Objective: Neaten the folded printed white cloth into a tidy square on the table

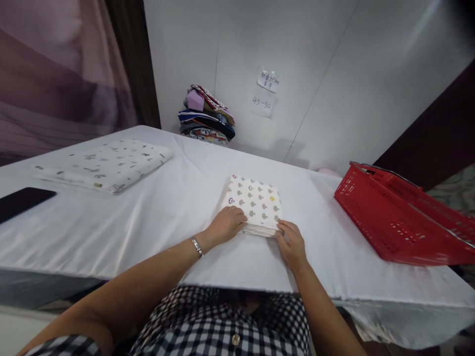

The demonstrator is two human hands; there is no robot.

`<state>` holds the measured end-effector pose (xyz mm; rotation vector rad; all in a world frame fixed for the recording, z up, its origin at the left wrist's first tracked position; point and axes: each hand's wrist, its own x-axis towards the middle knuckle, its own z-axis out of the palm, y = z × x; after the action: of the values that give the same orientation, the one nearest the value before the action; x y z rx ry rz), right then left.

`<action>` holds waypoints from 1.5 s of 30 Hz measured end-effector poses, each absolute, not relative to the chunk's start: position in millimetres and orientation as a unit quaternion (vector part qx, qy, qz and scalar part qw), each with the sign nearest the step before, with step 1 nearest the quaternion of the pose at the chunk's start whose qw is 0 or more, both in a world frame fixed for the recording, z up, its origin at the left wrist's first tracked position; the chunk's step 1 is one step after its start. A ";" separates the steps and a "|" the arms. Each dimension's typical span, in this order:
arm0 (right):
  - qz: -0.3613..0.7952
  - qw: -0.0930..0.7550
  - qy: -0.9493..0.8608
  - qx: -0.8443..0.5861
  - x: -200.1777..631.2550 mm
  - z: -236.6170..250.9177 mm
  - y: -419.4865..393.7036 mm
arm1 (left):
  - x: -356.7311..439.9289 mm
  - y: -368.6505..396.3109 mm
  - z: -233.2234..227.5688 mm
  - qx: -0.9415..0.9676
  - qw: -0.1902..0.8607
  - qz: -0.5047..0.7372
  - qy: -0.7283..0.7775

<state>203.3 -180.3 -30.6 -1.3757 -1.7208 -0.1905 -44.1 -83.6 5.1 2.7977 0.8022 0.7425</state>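
Observation:
A small folded white cloth with grey mushroom prints (256,201) lies in the middle of the white-covered table (178,227). My left hand (225,224) rests flat on its near left corner, fingers curled over the edge. At the near right corner, my right hand (292,242) pinches the folded layers with its fingertips. A bracelet circles my left wrist.
A larger folded white patterned cloth (106,164) lies at the far left. A black phone (22,201) sits by the left edge. A red plastic basket (401,217) stands tilted at the right. A pile of folded colourful clothes (208,116) leans against the back wall under paper notes.

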 end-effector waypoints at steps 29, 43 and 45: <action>-0.060 0.404 -0.734 -0.543 199.9 -24.0 -185.3 | -40.9 -85.5 5.0 0.921 0.087 0.253 0.282; -0.073 0.404 -0.732 -0.543 200.4 -25.9 -184.2 | -39.2 -85.8 4.2 0.909 0.103 0.257 0.312; -0.090 0.400 -0.732 -0.544 198.4 -24.7 -183.8 | -39.1 -85.7 4.2 0.907 0.108 0.258 0.314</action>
<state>198.4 -183.8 -24.7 -1.3754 -1.8530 -0.2273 -39.1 -85.7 4.2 2.6685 0.9244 0.7601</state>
